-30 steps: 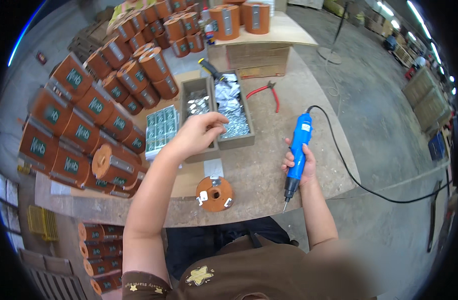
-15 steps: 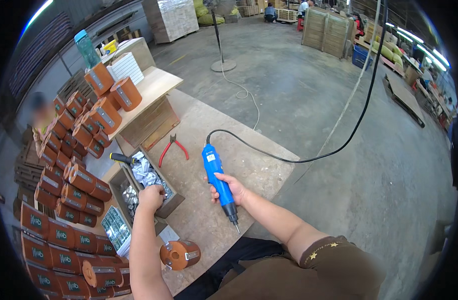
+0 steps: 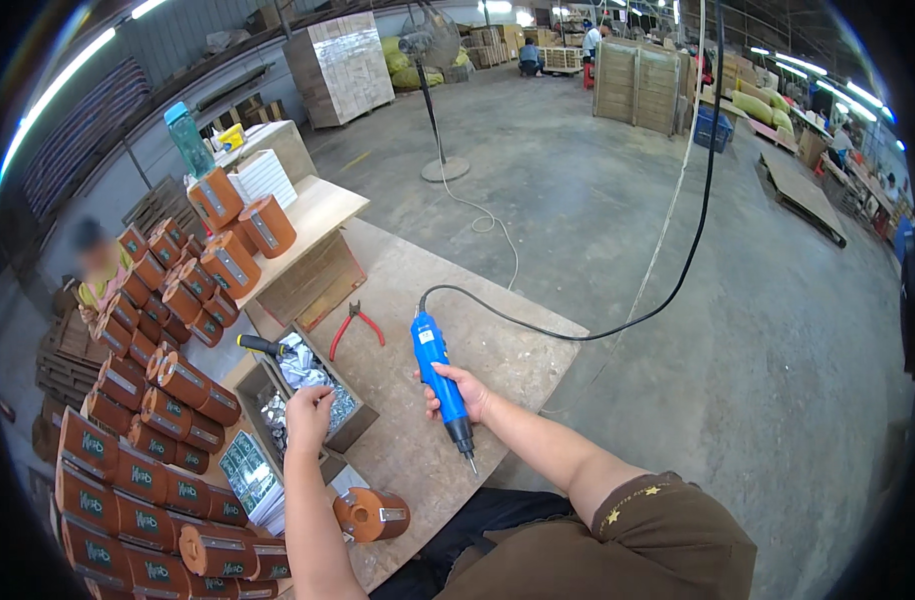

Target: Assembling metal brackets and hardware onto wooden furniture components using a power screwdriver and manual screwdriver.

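Note:
My right hand [image 3: 460,392] is wrapped round a blue electric screwdriver [image 3: 433,345], its bit pointing down toward the table's near edge. A black cable runs from its top end. My left hand [image 3: 310,415] is over a wooden box [image 3: 356,428] of small metal parts [image 3: 340,402], thumb and fingers pinched together. Whatever may be between those fingertips is too small to make out. Below the box, an orange-brown round wooden piece [image 3: 372,514] with a hole in its end and a metal strip on its side lies on the table.
Red-handled pliers [image 3: 358,328] lie beyond the box, and a yellow-and-black handled tool [image 3: 261,345] rests on its rim. Many similar orange-brown pieces [image 3: 148,475] are stacked at left, near printed green sheets [image 3: 246,468]. A raised wooden shelf [image 3: 313,215] stands behind. Another person [image 3: 98,265] is at far left.
My left hand has come up a little from among the small parts, its fingers now pinched above the box. The screwdriver stays in my right hand. My view has tilted up slightly.

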Tool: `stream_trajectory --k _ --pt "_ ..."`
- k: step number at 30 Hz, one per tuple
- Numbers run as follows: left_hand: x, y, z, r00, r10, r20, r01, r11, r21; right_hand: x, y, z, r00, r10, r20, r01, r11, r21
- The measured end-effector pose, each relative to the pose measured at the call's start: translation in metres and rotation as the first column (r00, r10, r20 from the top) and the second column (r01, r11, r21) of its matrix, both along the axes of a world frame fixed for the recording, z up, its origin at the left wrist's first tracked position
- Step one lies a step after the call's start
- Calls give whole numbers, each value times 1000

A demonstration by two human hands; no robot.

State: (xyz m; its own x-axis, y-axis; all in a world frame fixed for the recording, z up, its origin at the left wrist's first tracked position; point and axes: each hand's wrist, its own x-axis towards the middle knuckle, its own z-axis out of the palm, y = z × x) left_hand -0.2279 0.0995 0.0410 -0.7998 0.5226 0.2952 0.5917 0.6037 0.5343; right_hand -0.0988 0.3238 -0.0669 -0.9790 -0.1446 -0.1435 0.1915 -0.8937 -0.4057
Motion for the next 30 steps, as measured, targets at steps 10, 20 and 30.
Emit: stream_trajectory --k 10,20,30 --pt "210 -64 41 827 -466 315 370 873 318 10 0 3 990 9 -141 -10 1000 -2" --pt "260 -104 -33 557 -430 710 -170 778 604 48 -43 112 815 63 -576 -47 998 42" --pt "269 -99 -43 489 -605 628 -218 613 760 88 -96 159 733 -152 -663 159 986 -51"
